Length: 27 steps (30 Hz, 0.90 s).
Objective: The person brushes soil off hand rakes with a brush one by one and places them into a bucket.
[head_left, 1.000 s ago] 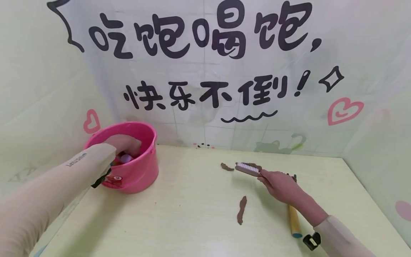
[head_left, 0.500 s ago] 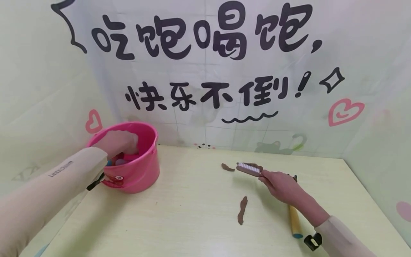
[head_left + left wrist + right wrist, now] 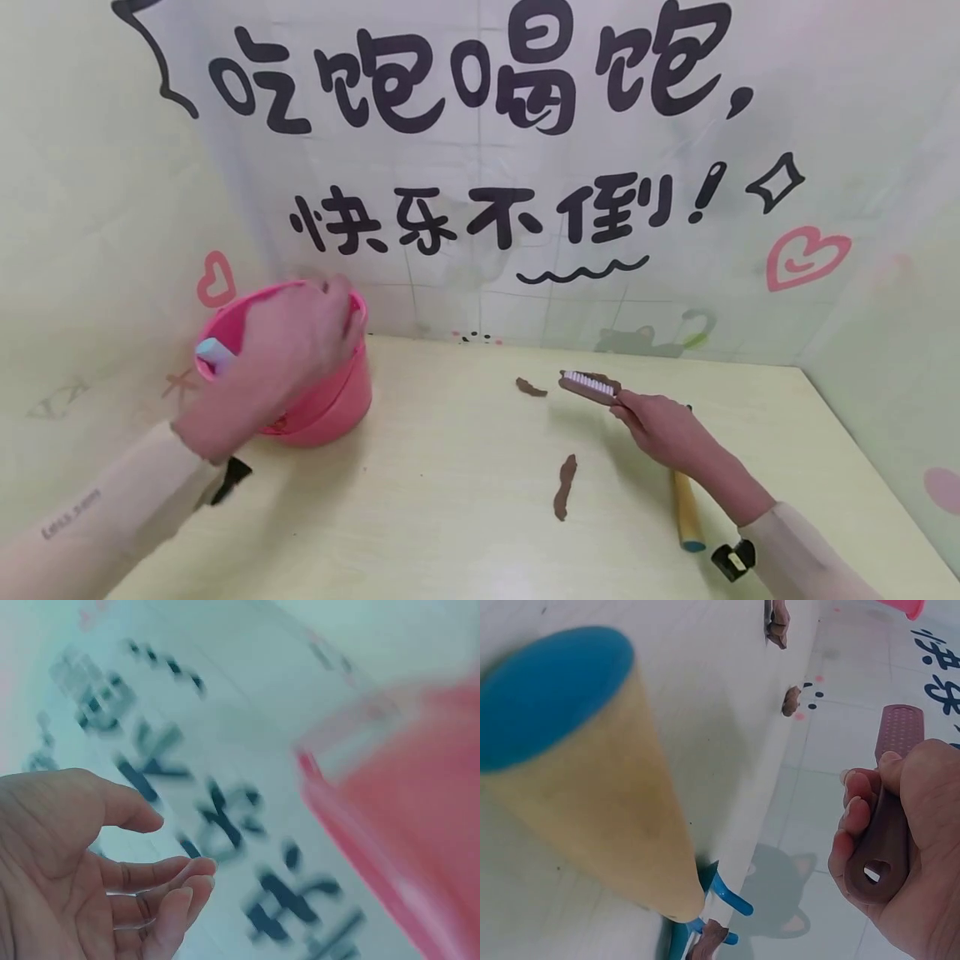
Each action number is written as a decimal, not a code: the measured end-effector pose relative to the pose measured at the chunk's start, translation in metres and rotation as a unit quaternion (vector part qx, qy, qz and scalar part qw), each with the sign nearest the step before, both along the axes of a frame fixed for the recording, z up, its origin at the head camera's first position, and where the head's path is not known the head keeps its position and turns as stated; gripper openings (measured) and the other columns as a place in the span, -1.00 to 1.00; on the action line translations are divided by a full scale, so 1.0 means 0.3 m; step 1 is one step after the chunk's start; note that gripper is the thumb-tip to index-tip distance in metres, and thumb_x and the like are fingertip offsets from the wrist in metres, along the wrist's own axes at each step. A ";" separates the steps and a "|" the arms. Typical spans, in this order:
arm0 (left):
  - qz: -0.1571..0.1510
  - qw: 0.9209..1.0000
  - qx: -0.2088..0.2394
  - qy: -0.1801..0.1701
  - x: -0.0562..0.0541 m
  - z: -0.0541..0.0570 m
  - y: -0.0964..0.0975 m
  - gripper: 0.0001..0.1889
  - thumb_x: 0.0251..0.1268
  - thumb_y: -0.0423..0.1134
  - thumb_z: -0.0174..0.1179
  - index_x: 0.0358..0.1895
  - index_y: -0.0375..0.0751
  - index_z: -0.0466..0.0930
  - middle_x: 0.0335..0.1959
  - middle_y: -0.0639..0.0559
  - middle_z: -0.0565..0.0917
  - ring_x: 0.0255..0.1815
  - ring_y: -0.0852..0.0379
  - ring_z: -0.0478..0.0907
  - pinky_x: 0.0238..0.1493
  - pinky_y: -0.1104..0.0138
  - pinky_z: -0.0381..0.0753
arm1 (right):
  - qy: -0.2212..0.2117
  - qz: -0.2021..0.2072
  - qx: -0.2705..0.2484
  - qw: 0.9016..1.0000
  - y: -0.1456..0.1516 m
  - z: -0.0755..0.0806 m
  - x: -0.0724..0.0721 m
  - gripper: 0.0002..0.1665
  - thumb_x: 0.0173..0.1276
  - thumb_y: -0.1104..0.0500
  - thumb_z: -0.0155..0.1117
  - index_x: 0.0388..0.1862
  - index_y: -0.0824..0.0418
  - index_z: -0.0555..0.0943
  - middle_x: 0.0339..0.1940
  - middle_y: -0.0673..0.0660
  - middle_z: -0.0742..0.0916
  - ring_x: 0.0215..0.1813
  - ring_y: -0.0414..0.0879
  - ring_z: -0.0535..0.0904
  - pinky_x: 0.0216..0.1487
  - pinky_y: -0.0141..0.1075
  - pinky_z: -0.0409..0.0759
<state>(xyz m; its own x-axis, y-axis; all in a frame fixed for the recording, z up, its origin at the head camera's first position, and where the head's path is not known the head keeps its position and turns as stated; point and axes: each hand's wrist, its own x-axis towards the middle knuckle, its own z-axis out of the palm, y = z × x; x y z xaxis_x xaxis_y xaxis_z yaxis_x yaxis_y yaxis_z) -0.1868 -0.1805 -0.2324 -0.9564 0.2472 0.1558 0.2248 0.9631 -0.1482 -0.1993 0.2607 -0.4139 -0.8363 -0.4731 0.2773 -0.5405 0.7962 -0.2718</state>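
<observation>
My left hand [image 3: 288, 337] is over the mouth of a pink bucket [image 3: 337, 408] at the left. In the left wrist view the left hand [image 3: 82, 855] has loosely bent fingers with nothing between them, beside the bucket's pink wall [image 3: 420, 817]. A pale blue and lilac object [image 3: 216, 354] shows at the bucket's rim; other contents are hidden by the hand. My right hand [image 3: 663, 429] grips a small brush [image 3: 588, 386] by its handle, white bristles towards me. In the right wrist view the fingers wrap the brown brush handle [image 3: 889, 851].
Two brown crumpled strips, one near [image 3: 566, 487] and one farther back [image 3: 531, 387], lie on the table [image 3: 450, 517]. Under my right forearm lies a wooden-handled tool [image 3: 686, 512] with a blue end and blue prongs [image 3: 731, 896]. A printed sheet [image 3: 450, 158] hangs behind.
My left hand has come up out of the bucket and carries nothing visible. The right hand with the brush has shifted slightly up and right.
</observation>
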 end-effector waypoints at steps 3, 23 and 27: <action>-0.031 0.999 0.029 0.003 0.056 -0.065 0.090 -0.57 0.40 -0.07 0.26 0.03 -0.40 0.44 -0.39 -0.18 0.48 -0.54 -0.05 0.50 -0.63 0.12 0.63 | 0.002 -0.007 -0.011 1.000 0.007 0.009 -0.002 -0.91 0.45 0.26 0.32 -0.22 0.19 0.56 -0.48 -0.02 0.63 -0.54 -0.19 0.38 -0.51 -0.24 0.42; -0.172 0.951 0.200 -0.164 0.108 -0.576 0.636 -0.68 0.50 0.05 0.14 -0.36 -0.09 0.55 -0.61 0.16 0.50 -0.68 0.26 0.36 -0.69 0.36 0.39 | -0.017 -0.011 -0.055 0.998 -0.001 0.058 0.010 -0.92 0.51 0.22 0.27 -0.12 0.22 0.59 -0.52 -0.09 0.53 -0.53 -0.20 0.38 -0.48 -0.24 0.42; -0.171 0.946 0.220 -0.169 0.084 -0.609 0.761 -0.67 0.49 0.09 0.13 -0.31 -0.08 0.57 -0.55 0.19 0.53 -0.62 0.24 0.44 -0.63 0.33 0.44 | -0.009 -0.002 -0.067 0.998 -0.005 0.072 0.013 -0.96 0.51 0.24 0.25 -0.15 0.21 0.59 -0.56 -0.13 0.48 -0.55 -0.24 0.36 -0.50 -0.26 0.40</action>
